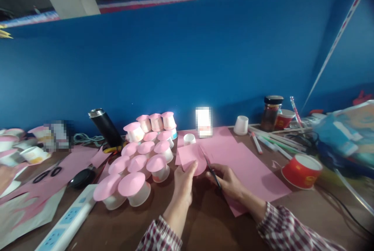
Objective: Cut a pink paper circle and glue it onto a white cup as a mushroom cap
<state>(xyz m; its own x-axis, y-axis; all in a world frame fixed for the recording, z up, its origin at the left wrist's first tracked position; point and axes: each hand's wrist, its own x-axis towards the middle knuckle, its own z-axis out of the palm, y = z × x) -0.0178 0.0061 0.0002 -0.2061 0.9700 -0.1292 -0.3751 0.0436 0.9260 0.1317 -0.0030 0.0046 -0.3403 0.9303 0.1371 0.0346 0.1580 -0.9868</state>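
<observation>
In my left hand [184, 183] is a piece of pink paper [188, 155], pinched under the thumb, its lower right edge cut round. My right hand [226, 181] grips black-handled scissors [215, 175], whose blades lie along the right edge of that piece. Beneath and behind it, larger pink sheets [248, 165] cover part of the brown table. A small white paper cup [189, 139] stands just beyond the piece. To the left of my left hand, several upturned paper cups with pink cone tops [133, 184] stand grouped together.
A white power strip [68, 216] lies front left, near a black mouse-like object [82, 179] and another pair of scissors [46, 174]. A black flask [105, 127] stands behind. On the right are a red paper bowl [302, 171], markers [257, 143] and a dark jar [271, 114]. A blue partition [187, 56] rises behind.
</observation>
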